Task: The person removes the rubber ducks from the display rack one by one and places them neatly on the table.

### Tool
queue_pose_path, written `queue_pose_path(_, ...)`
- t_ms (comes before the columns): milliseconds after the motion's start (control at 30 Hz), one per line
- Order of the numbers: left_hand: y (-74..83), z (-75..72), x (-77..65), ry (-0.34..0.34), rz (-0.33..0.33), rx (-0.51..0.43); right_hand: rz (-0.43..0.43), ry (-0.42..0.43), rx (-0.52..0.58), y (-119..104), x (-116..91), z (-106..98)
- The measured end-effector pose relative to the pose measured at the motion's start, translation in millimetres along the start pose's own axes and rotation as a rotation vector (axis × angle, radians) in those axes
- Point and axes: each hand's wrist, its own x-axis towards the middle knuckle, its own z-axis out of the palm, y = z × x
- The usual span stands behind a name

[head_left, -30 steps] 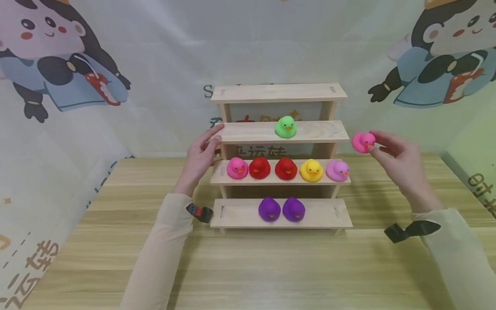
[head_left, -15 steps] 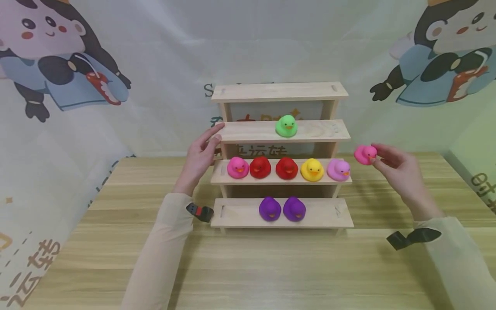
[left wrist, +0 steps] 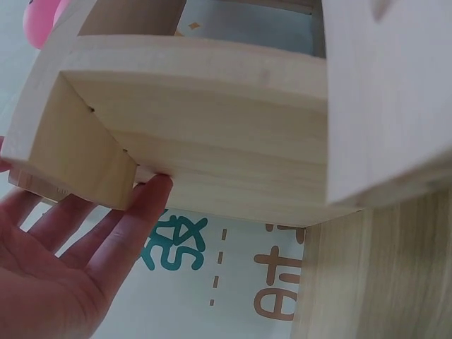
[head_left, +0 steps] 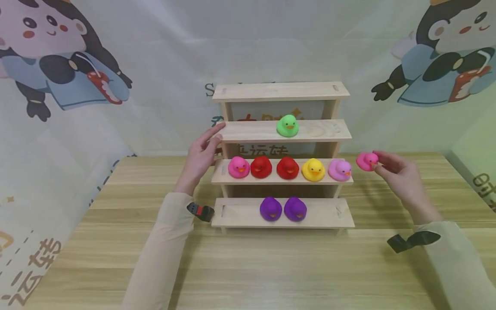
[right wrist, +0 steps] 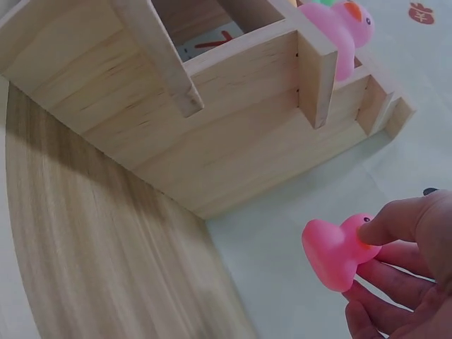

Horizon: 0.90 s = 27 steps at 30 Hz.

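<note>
My right hand (head_left: 401,178) pinches a pink rubber duck (head_left: 366,162) between thumb and fingertips, in the air just right of the rack's third tier. In the right wrist view the duck (right wrist: 333,251) is apart from the wood. My left hand (head_left: 199,157) touches the left end of the wooden step rack (head_left: 248,131) at its second tier, fingers fairly straight. The left wrist view shows its fingers (left wrist: 123,236) against the side panel. A green duck (head_left: 287,126) sits on that second tier. Below it stand pink, red, yellow and light-purple ducks (head_left: 339,170) in a row.
Two purple ducks (head_left: 296,209) sit on the lowest tier. The top tier (head_left: 280,90) bears no duck. The rack stands on a wood-grain table (head_left: 279,267), before a printed backdrop (head_left: 174,51) with cartoon figures.
My right hand has moved down and slightly right with the pink rubber duck, from second-tier height to third-tier height. The left hand stays at the rack, and the other ducks keep their places.
</note>
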Motion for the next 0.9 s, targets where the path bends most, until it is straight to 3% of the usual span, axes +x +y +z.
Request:
queue_pose_path(233, -0.7, 0.3, -0.6, -0.016, 0.010, 0.001, -0.020, -0.024, 0.005, 9, -2, 2)
queue_pose_path(733, -3.7, -1.3, 1.8, -0.017, 0.017, 0.002, 0.043, -0.100, -0.076, 29, -2, 7)
queue_pose_path(900, -2.6, -2.4, 2.0, -0.025, 0.005, 0.002, 0.022, -0.089, -0.049, 38, -2, 12)
